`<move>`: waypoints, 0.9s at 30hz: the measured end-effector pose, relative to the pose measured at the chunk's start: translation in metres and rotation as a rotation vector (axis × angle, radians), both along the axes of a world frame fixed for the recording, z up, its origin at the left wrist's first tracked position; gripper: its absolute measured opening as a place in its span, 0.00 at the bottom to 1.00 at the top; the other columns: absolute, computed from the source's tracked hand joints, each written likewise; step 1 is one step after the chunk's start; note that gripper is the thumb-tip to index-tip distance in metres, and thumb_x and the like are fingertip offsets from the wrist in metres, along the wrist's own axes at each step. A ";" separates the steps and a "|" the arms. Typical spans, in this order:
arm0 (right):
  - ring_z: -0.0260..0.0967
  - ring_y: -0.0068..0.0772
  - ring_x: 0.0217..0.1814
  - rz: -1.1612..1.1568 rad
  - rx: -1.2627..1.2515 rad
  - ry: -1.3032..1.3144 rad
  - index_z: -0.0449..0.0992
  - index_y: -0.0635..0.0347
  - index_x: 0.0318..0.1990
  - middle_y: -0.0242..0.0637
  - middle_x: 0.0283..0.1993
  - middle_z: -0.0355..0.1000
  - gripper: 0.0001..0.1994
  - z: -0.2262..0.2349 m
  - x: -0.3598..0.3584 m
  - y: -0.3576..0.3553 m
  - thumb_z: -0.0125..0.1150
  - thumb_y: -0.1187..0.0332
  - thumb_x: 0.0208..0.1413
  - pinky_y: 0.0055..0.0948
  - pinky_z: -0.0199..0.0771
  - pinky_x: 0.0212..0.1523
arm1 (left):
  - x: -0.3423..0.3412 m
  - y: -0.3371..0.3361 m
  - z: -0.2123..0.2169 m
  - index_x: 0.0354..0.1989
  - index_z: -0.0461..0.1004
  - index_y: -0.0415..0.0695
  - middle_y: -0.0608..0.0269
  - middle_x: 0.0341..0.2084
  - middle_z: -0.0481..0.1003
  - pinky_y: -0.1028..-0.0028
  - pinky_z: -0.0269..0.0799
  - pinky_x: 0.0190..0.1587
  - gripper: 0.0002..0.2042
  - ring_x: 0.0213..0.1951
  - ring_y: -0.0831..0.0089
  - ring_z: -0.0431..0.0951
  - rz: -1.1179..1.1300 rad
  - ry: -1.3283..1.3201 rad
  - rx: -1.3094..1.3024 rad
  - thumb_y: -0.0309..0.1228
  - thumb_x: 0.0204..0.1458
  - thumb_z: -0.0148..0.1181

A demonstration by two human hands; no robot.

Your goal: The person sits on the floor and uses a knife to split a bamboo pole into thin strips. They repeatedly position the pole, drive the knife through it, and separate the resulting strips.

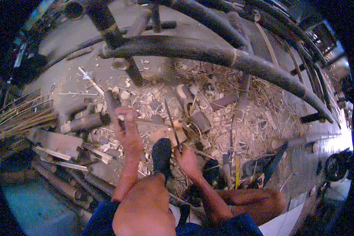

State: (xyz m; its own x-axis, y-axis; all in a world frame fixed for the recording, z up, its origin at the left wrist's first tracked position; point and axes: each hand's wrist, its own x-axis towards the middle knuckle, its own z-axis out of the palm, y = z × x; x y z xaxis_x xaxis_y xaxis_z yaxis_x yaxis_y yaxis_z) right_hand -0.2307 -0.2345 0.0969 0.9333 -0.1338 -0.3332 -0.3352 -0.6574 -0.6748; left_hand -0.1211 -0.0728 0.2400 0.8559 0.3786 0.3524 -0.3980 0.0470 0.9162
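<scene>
My left hand (126, 122) is closed round a short dark bamboo piece (111, 101) that sticks up past the fingers. From beside this hand a thin pale strip (151, 124) runs right; whether the fingers also grip it I cannot tell. My right hand (186, 159) grips a long narrow knife (170, 122), its blade pointing away from me. The blade passes over a light wooden block (177, 135) on the floor. My dark-covered foot (161, 155) rests between both hands, close to the block.
Bamboo offcuts (199, 122) and pale chips (220, 145) cover the floor. Across the far side runs a thick bamboo frame (177, 46). Split strips (23, 114) and poles (61, 183) lie left. A handsaw (272, 165) and a yellow strip (237, 173) lie right.
</scene>
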 end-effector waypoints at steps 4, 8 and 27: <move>0.73 0.63 0.33 0.051 0.127 -0.097 0.72 0.68 0.42 0.59 0.29 0.73 0.18 0.077 0.012 0.005 0.58 0.58 0.57 0.50 0.73 0.34 | -0.005 -0.001 0.003 0.38 0.66 0.42 0.63 0.33 0.67 0.72 0.68 0.42 0.08 0.34 0.74 0.68 -0.068 -0.024 -0.073 0.33 0.60 0.57; 0.72 0.62 0.31 0.096 0.296 -0.334 0.71 0.68 0.40 0.57 0.28 0.73 0.17 0.132 0.021 0.017 0.58 0.59 0.56 0.48 0.72 0.33 | -0.012 -0.004 0.006 0.36 0.65 0.42 0.62 0.33 0.67 0.73 0.65 0.44 0.09 0.37 0.74 0.66 0.036 0.061 0.207 0.34 0.61 0.55; 0.73 0.64 0.35 0.250 0.057 -0.107 0.70 0.64 0.42 0.59 0.33 0.74 0.16 0.109 0.035 0.031 0.60 0.61 0.52 0.57 0.73 0.36 | -0.019 0.003 -0.008 0.37 0.63 0.42 0.59 0.37 0.66 0.69 0.60 0.51 0.08 0.41 0.69 0.64 0.211 -0.119 0.429 0.33 0.61 0.52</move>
